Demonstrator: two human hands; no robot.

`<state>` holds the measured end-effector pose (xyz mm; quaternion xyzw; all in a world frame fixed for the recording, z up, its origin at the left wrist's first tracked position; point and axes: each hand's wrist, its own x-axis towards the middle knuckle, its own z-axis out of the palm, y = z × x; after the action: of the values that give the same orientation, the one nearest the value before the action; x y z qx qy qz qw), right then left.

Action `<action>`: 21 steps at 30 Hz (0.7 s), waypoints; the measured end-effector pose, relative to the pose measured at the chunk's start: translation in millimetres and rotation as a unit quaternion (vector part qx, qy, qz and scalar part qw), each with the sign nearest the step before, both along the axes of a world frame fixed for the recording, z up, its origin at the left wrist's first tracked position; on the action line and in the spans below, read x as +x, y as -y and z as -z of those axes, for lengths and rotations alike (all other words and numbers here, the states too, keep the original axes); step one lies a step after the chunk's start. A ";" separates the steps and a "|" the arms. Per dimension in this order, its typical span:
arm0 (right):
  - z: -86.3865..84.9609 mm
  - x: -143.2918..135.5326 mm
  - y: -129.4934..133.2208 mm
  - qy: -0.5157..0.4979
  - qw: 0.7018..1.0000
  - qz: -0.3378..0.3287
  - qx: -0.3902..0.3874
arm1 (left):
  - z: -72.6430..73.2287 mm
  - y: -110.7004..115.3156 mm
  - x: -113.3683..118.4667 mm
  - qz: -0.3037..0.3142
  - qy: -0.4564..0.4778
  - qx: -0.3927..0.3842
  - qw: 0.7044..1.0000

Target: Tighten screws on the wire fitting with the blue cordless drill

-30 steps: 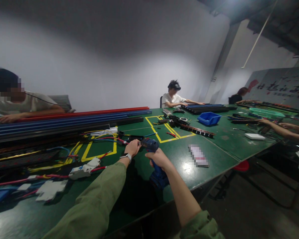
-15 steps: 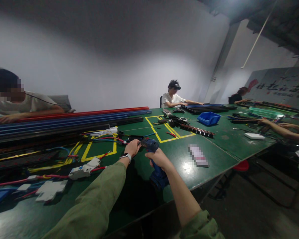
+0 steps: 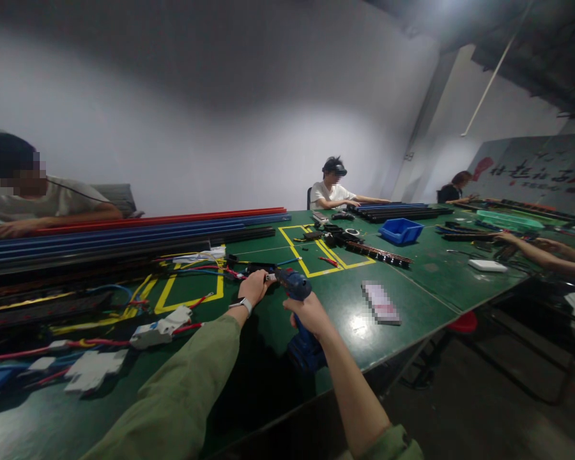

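My right hand (image 3: 312, 314) is wrapped round the grip of a blue cordless drill (image 3: 297, 285), whose dark nose points left towards my other hand. Closed fingers of my left hand (image 3: 253, 287) hold a small dark and pale part (image 3: 270, 277) close to the drill's tip; its kind is too small to tell. Whether tip and part touch I cannot make out. Just beyond the left hand lie red and black cables (image 3: 232, 273). White breakers (image 3: 160, 327) with thick red wires rest left of my forearm on the green table (image 3: 393, 345).
Long red and blue rails (image 3: 172, 219) lie at the back left, near a co-worker. A blue bin (image 3: 401, 231), a copper-toned strip (image 3: 378, 253) and a phone (image 3: 381, 303) are to the right. Other people sit across the table and at the right.
The drill and my right hand have shifted slightly right, and more of the small pale part shows at my left fingertips. My left hand stays nearly in place.
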<state>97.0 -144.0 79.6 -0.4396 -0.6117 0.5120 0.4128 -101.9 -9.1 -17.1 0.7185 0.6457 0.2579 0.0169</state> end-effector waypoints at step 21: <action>30.7 18.8 -47.5 0.008 0.967 0.220 0.126 | 3.3 -7.7 -18.3 0.125 0.264 0.123 0.948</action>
<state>115.8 -96.5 48.9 -0.5120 -0.5629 0.3234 0.5624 -120.3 -1.4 -20.4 0.6958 0.4869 0.5116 0.1308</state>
